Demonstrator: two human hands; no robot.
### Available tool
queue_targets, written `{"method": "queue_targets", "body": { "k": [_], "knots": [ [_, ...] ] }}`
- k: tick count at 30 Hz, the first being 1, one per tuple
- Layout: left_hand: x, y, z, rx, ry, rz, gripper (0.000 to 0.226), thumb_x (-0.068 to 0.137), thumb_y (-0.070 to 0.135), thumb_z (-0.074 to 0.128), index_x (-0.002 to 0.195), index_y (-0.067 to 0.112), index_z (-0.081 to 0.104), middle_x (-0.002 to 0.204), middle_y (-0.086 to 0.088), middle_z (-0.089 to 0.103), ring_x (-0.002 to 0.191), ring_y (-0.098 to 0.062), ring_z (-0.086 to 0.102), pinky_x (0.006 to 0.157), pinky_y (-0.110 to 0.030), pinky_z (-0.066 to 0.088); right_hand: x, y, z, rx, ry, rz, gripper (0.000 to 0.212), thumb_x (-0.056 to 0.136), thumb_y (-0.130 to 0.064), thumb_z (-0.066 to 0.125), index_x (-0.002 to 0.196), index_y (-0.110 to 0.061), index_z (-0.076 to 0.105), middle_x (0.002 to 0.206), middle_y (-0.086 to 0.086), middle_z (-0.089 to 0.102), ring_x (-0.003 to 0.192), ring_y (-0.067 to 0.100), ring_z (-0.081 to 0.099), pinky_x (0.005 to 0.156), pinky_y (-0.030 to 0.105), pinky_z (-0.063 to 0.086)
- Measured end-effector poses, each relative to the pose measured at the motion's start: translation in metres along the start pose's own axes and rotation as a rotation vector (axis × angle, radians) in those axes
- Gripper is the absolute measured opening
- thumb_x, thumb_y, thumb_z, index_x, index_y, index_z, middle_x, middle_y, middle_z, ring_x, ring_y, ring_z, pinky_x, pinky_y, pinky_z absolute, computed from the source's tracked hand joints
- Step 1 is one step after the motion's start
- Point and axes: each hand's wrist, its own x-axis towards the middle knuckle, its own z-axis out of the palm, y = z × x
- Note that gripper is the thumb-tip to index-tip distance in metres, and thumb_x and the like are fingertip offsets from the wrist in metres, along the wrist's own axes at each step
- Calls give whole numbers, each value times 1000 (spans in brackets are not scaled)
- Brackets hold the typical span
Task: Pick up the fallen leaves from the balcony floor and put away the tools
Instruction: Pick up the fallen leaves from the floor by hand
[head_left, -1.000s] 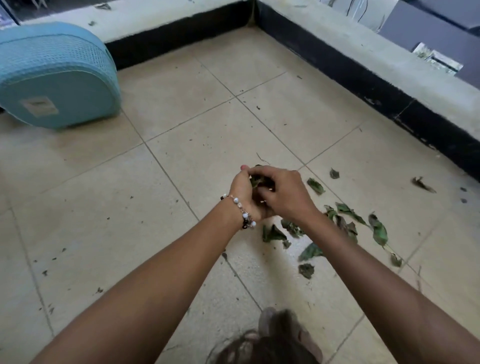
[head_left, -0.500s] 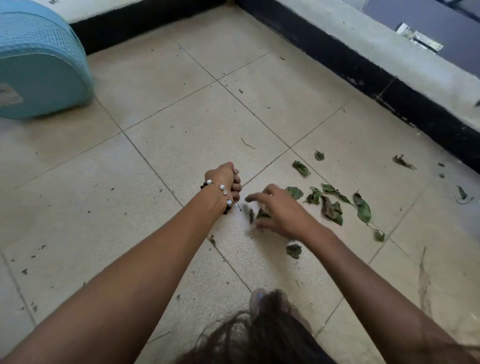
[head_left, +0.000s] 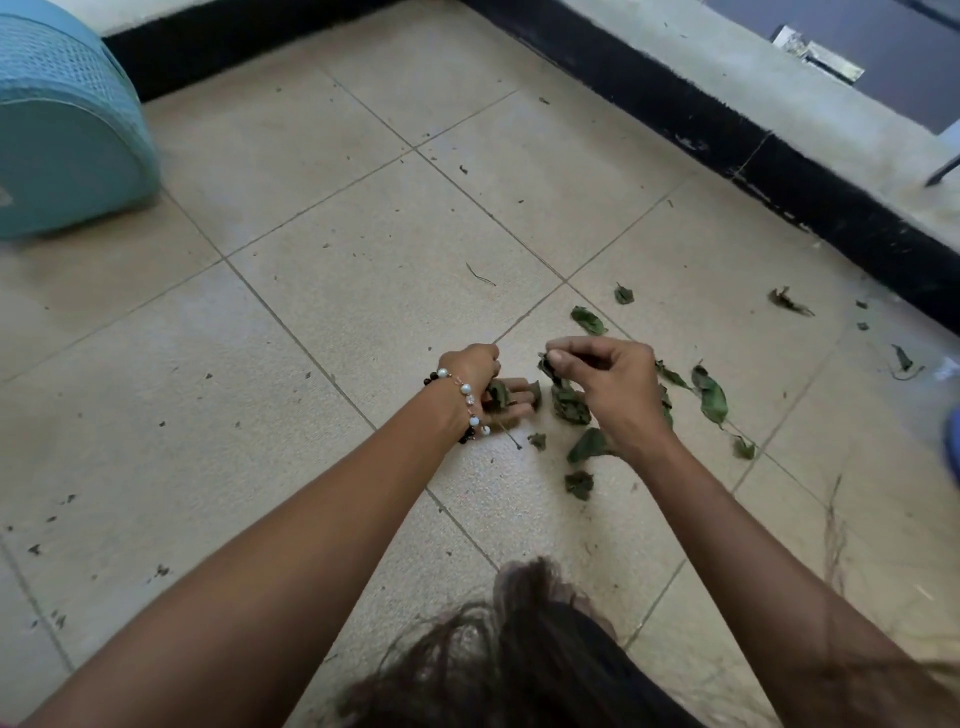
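I can read no writing or label anywhere here. My left hand (head_left: 475, 382) lies palm up low over the tiled floor (head_left: 322, 322), its fingers (head_left: 511, 397) loosely curled around a small clump of gathered leaves (head_left: 497, 394). My right hand (head_left: 610, 382) hangs just beside it, thumb and forefinger pinched on a crumpled leaf (head_left: 548, 366), the other fingers bent in. More fallen leaves (head_left: 709, 395) lie scattered on the tiles under and to the right of that hand. A bead bracelet (head_left: 467, 402) circles my left wrist.
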Motion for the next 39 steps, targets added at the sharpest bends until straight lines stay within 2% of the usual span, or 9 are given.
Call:
{"method": "queue_targets", "body": {
  "k": [3,6,11,16,20,27,30,35,39],
  "knots": [
    [-1,-4,11,-29,-29,-3,34,94,34,54,104,3,61,113,-20,67,96,-36,67,69,-52,59,-5,-14,9,-151,-180,-83,17,86,-4,67,98,-13,75,91,-1,75,85,9,70,73,20,53],
    [5,-6,12,-90,47,48,38,92,30,59,116,0,59,105,-17,67,82,-28,68,51,-32,55,-8,-14,11,-486,-448,-280,32,89,-2,57,108,-21,73,100,-9,73,94,2,65,83,18,50],
    [14,-3,0,-29,91,107,30,96,30,58,75,9,51,56,-4,50,35,-12,45,34,-13,32,13,-7,-17,-476,-165,-169,27,92,-20,62,118,-27,67,131,-6,60,120,9,51,106,37,39],
    [17,3,-5,16,115,69,37,97,36,49,68,14,45,51,1,43,29,-8,34,34,-11,22,14,20,-12,-1050,-547,-104,94,76,-56,70,151,-37,18,159,9,10,145,34,8,117,52,18],
    [15,0,2,53,98,51,38,98,38,47,69,13,46,54,1,40,27,-8,30,32,-10,21,-5,40,4,-1175,-508,-289,71,87,-42,64,149,-36,29,160,9,8,144,33,8,117,46,21],
    [8,-5,10,95,70,33,41,101,38,42,70,13,51,55,0,41,30,-8,30,35,-8,20,-18,51,-9,-1131,-355,-704,29,75,6,69,101,-5,73,98,9,69,86,30,58,66,36,53],
    [4,-10,16,119,34,19,41,102,38,39,74,12,55,57,0,44,32,-7,31,36,-8,21,-13,38,-17,-869,-189,-431,26,86,3,60,105,-10,74,100,5,73,94,20,62,82,31,49],
    [-3,-15,36,117,-47,22,38,100,35,43,82,7,61,63,-8,61,36,-11,44,34,-12,31,-12,0,-21,362,50,108,22,79,7,69,94,-8,74,91,8,75,80,17,70,80,28,56],
    [-16,-17,51,-5,-176,-65,37,97,40,41,81,14,61,62,0,59,52,-14,56,46,-20,45,-25,-6,0,70,150,-31,23,82,0,69,94,-19,76,90,-6,75,85,4,69,81,18,54]
  ]
}}
